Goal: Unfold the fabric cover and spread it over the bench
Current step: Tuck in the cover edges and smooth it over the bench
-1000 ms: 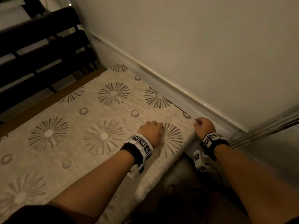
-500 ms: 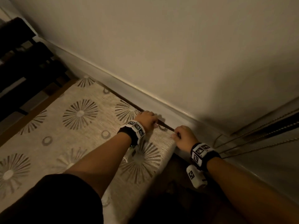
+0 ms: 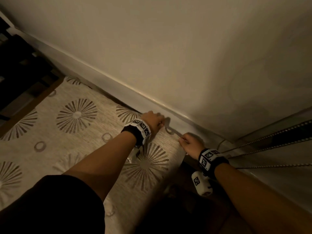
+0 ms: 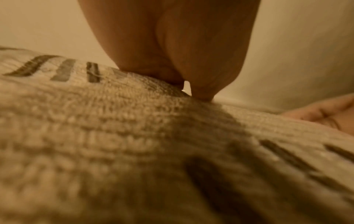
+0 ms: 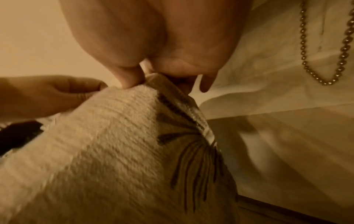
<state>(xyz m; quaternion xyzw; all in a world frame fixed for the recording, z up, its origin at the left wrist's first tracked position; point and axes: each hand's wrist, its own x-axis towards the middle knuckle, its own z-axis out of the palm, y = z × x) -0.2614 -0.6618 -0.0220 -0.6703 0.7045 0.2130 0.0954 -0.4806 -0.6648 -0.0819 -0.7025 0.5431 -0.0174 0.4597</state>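
The beige fabric cover (image 3: 50, 132) with brown sunburst patterns lies spread over the bench (image 3: 36, 103), whose bare wooden edge shows at the far left. My left hand (image 3: 153, 121) is at the cover's far edge against the wall, fingers curled down onto the hem (image 4: 172, 84). My right hand (image 3: 190, 144) pinches the cover's far right corner (image 5: 153, 84) between thumb and fingers, lifting it slightly. In the right wrist view the left hand (image 5: 47, 94) holds the same edge just beside it. The fabric (image 4: 134, 136) fills the left wrist view.
A pale wall with a skirting board (image 3: 118, 85) runs right along the bench's far side. Bead chains (image 3: 270, 146) of a blind hang at the right. Dark slatted furniture (image 3: 20, 68) stands at the far left. The floor below the bench's end is dark.
My left hand has moved from the top of the cover to its far edge by the wall. The right hand has stayed on the corner. My view has swung to the right.
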